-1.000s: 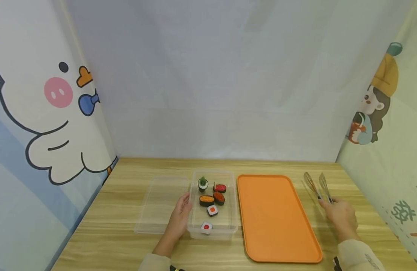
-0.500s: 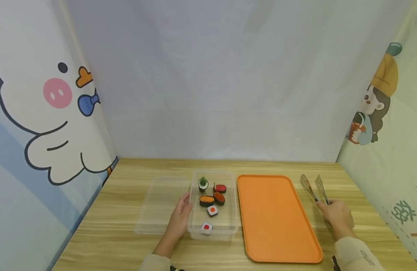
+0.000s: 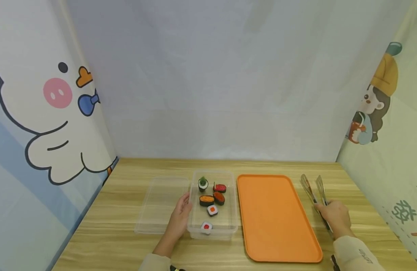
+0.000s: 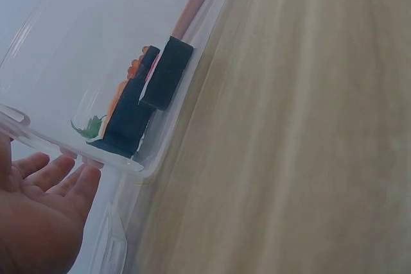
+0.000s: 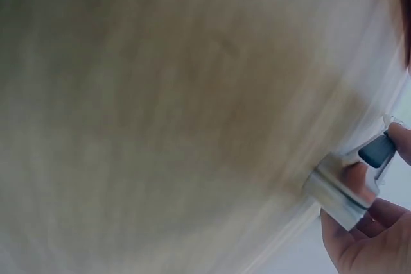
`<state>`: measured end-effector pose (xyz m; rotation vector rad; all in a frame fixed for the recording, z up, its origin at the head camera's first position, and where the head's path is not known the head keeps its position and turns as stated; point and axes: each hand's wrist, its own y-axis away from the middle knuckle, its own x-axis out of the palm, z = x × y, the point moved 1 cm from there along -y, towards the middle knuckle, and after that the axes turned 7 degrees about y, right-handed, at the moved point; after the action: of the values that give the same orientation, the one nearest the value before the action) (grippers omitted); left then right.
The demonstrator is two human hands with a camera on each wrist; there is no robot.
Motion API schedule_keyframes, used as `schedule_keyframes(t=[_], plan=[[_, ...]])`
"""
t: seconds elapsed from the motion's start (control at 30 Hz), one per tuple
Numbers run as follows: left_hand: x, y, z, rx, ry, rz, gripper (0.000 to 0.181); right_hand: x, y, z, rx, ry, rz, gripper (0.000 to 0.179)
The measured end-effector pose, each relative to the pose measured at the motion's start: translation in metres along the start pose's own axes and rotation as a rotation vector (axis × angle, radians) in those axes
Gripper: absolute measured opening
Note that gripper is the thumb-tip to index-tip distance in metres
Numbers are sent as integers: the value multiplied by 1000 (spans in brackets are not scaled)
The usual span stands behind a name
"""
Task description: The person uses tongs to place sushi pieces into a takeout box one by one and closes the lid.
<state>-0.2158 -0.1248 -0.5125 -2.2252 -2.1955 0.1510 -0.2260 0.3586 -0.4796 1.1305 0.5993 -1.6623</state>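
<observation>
My left hand (image 3: 179, 215) rests against the left wall of a clear plastic box (image 3: 228, 222). In the left wrist view its fairly straight fingers (image 4: 83, 187) touch the box's side. Inside the box lie several sushi pieces, among them an orange-topped one (image 3: 206, 200), a red-topped one (image 3: 220, 188), a green-topped roll (image 3: 203, 183) and a white roll with a red centre (image 3: 206, 226). On the right, my right hand (image 3: 335, 216) holds metal tongs (image 3: 307, 184) by their handles, the two heads spread apart and pointing away from me. The right wrist view shows the tongs' rear end (image 5: 340, 187).
An orange tray (image 3: 276, 218) lies between the box and the tongs. Left of the box, a clear flat lid (image 3: 157, 203) lies on the wooden table (image 3: 106, 226). A pale curtain (image 3: 208, 94) hangs behind, with printed cloth on both sides.
My right hand has shifted slightly left and toward me, carrying the tongs. Their heads are a little closer together than before. The left hand, box and sushi have stayed put.
</observation>
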Motion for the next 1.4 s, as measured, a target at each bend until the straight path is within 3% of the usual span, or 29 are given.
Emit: schedule_keyframes(t=[0.13, 0.4, 0.53, 0.7, 0.93, 1.03, 1.23, 1.4], plan=[[0, 0, -1, 3, -6, -1, 45, -2, 2, 2, -2, -4, 1, 52], [-2, 0, -2, -2, 4, 9, 44, -7, 3, 4, -8, 26, 36, 77], [-4, -2, -3, -23, 13, 21, 46, -15, 8, 20, -34, -47, -12, 74], [-12, -7, -4, -31, 45, 20, 49, -21, 21, 63, -114, -197, -50, 69], [-37, -9, -7, -54, 0, 18, 54, -12, 57, 136, -225, -418, 28, 70], [-51, -8, -10, -66, -49, 25, 60, -2, 72, 166, -282, -496, 36, 65], [-76, -7, -13, -91, -137, -33, 62, 32, 105, 225, -382, -525, 45, 56], [-96, -2, -14, -147, -213, -77, 62, 57, 137, 262, -443, -565, 127, 56]])
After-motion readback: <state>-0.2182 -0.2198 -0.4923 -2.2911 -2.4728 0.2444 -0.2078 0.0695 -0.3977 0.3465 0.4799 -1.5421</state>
